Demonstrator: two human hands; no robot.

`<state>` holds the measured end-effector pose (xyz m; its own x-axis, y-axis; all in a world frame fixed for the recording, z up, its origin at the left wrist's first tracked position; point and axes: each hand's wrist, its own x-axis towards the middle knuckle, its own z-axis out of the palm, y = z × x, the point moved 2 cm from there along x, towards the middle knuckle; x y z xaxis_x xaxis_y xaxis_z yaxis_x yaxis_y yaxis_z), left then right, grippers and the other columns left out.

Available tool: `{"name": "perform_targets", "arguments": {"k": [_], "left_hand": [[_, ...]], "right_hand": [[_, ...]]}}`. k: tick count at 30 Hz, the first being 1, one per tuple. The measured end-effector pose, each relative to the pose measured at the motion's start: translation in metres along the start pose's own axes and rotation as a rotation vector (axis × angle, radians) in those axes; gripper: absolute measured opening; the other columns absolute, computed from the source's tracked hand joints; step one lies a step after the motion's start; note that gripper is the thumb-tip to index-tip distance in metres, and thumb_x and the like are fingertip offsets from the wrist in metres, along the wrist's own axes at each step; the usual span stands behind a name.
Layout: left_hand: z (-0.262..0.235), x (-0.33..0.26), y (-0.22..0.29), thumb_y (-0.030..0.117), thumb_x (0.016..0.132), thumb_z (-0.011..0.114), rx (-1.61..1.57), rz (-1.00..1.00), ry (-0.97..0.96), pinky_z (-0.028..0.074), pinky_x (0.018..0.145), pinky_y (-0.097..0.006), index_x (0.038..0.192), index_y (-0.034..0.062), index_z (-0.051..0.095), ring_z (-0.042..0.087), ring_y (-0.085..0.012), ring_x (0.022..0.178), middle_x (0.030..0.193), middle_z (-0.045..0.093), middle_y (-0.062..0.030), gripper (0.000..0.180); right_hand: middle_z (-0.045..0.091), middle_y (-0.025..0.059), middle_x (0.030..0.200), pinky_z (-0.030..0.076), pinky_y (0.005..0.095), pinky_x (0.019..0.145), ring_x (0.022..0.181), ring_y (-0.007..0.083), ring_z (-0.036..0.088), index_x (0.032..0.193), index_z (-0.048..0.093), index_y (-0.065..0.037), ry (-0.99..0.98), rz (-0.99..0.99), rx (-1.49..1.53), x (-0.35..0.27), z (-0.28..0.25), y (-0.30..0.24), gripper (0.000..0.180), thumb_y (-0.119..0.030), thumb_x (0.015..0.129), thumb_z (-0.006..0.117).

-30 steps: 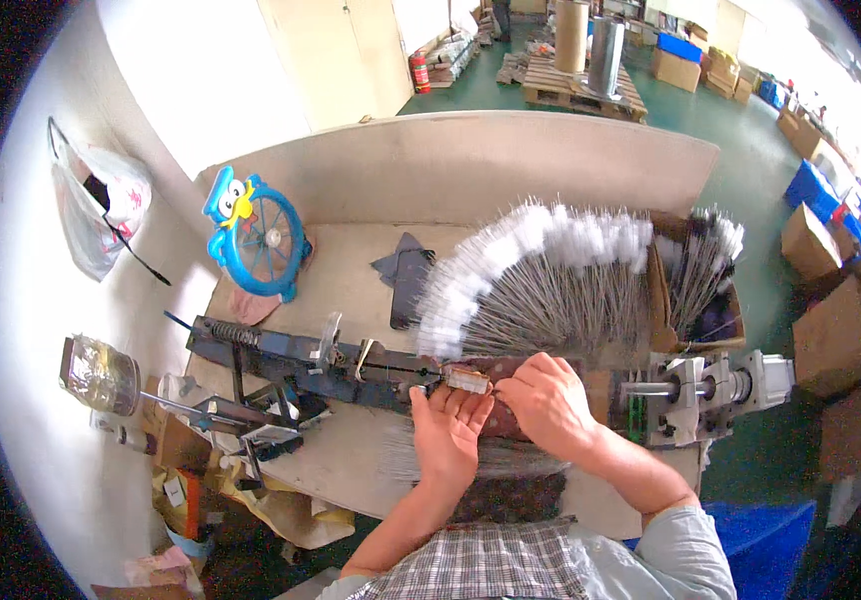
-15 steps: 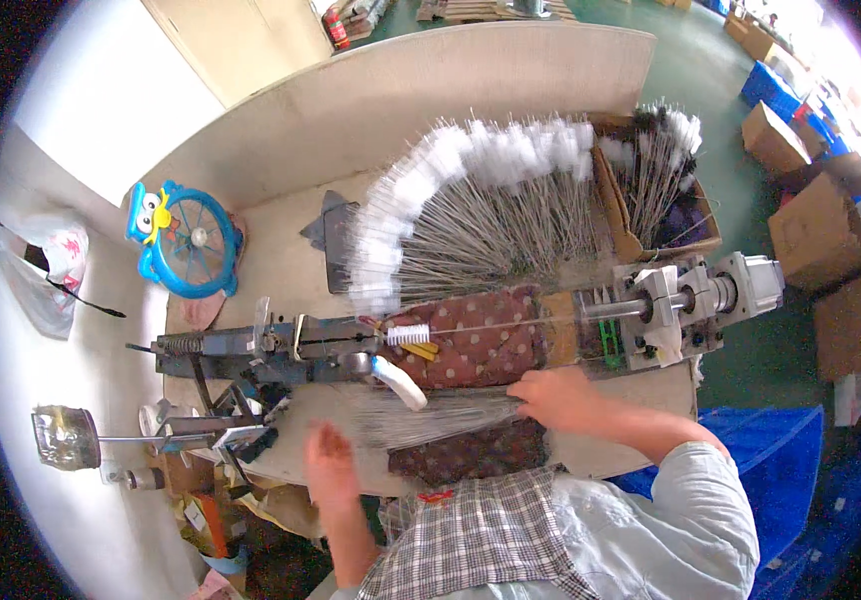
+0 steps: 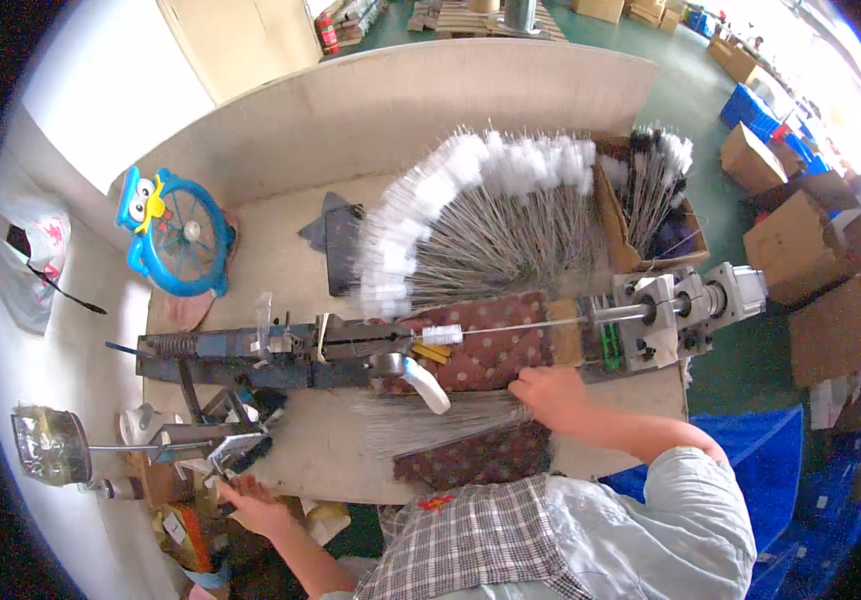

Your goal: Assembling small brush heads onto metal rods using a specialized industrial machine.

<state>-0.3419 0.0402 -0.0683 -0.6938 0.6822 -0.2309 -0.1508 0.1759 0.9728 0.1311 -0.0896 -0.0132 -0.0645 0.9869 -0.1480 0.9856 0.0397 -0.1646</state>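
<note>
Left hand (image 3: 256,508) curled by the lower end of one metal linkage (image 3: 191,441), and I can't tell if it's gripping! Right hand (image 3: 551,397) at the end of one sheaf of wires (image 3: 431,425), its grip hidden from me. One white brush (image 3: 443,334) sits in line with one spindle (image 3: 623,313), over the upper of two spotted cloths (image 3: 501,350). One fan of white-tipped brushes (image 3: 496,220), one box (image 3: 614,222) beside it. Pale table (image 3: 311,435), one back panel (image 3: 391,115), green floor (image 3: 686,110).

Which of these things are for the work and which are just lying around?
Probably for the work:
white brush
metal machine
thin wires
white-tipped brushes

Probably just about the place:
blue bird-faced fan
plastic bag
red fire extinguisher
</note>
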Motion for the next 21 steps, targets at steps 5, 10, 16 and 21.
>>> {"name": "perform_targets", "arguments": {"k": [5,10,16,21], "left_hand": [[0.048,-0.057,-0.026,0.034,0.089,0.050,-0.335,-0.321,-0.327,0.047,0.073,-0.032,0.108,0.0088,0.053,0.057,-0.0178,0.086,0.095,0.059,-0.0061,0.032],[0.132,-0.191,-0.008,0.022,0.089,0.051,-0.276,-0.542,-0.805,0.048,0.082,-0.037,0.108,0.0074,0.055,0.055,-0.0211,0.094,0.109,0.054,-0.0123,0.024],[0.193,-0.278,0.023,0.024,0.088,0.056,-0.032,-0.576,-0.854,0.049,0.073,-0.034,0.097,0.0070,0.052,0.053,-0.0177,0.072,0.079,0.051,-0.0054,0.020],[0.184,-0.247,0.119,0.046,0.091,0.044,-0.800,-1.225,-1.131,0.041,0.054,-0.026,0.095,0.0052,0.055,0.041,-0.0088,0.049,0.060,0.044,0.0026,0.042]], "right_hand": [[0.054,0.0054,0.082,0.050,0.0374,0.061,0.079,0.0246,0.061,0.088,0.059,-0.012,0.072,-0.007,0.040,-0.010,-0.031,0.017,0.019,-0.010,0.069,0.059],[0.054,0.0064,0.081,0.050,0.0374,0.060,0.077,0.0259,0.061,0.088,0.058,-0.011,0.120,-0.007,0.076,-0.022,-0.024,0.033,0.020,-0.010,0.068,0.060],[0.053,0.0104,0.082,0.051,0.0397,0.060,0.076,0.0296,0.060,0.090,0.053,-0.007,0.123,0.050,0.148,-0.034,-0.027,0.037,0.024,-0.005,0.067,0.060],[0.053,0.0115,0.086,0.052,0.0392,0.061,0.078,0.0301,0.060,0.088,0.052,-0.005,0.051,0.067,0.108,-0.038,-0.039,0.029,0.021,-0.003,0.068,0.058]]}}
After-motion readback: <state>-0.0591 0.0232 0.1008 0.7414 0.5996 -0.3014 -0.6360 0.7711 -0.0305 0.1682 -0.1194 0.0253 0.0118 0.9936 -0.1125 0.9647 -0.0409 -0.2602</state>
